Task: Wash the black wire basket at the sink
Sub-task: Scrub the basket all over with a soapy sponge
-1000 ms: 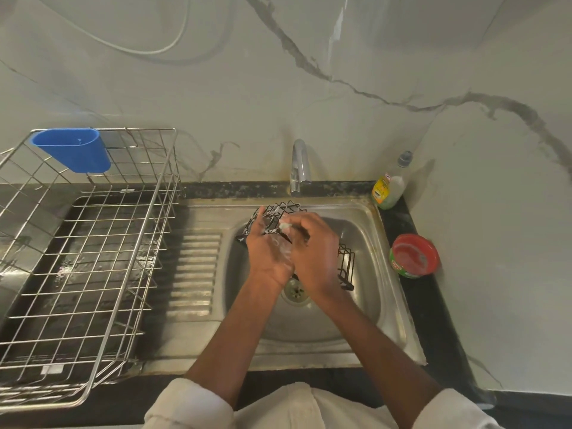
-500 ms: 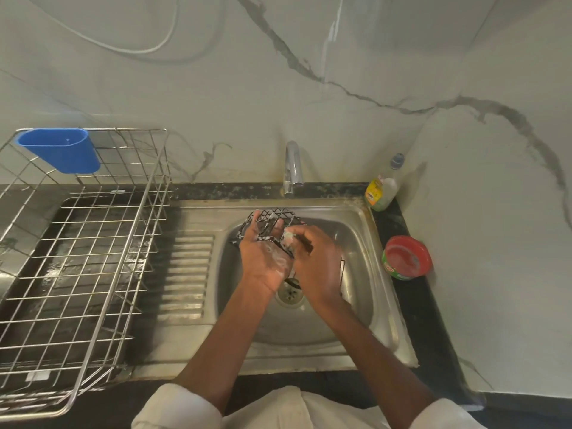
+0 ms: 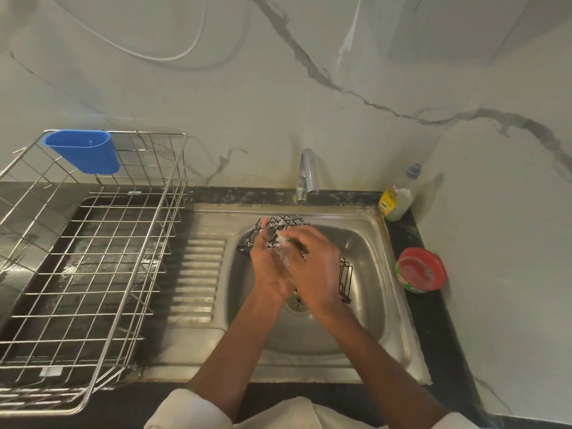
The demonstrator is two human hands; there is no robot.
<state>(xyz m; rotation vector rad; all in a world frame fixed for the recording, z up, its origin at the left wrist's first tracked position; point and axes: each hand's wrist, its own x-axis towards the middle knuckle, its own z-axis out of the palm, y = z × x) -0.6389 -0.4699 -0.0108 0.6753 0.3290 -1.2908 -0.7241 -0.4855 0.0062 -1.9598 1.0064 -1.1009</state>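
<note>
Steel dish rack [image 3: 93, 267] left of the sink [image 3: 393, 305], black wire basket [image 3: 284, 224] inside the sink bowl, left hand [image 3: 269, 261] gripping its mesh, right hand [image 3: 312, 267] pinching a soapy scrubber [image 3: 283, 238] against it, red-lidded tub [image 3: 421, 270] on counter [image 3: 433, 335] right of the sink.

Black wire basket [image 3: 283, 222], blue cup [image 3: 85, 153], red lid [image 3: 421, 268], grey-veined white wall [image 3: 309, 88]

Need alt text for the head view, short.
Two hands work on a black wire basket over a steel sink: left hand holds it, right hand scrubs with something soapy. A dish rack stands at left.
</note>
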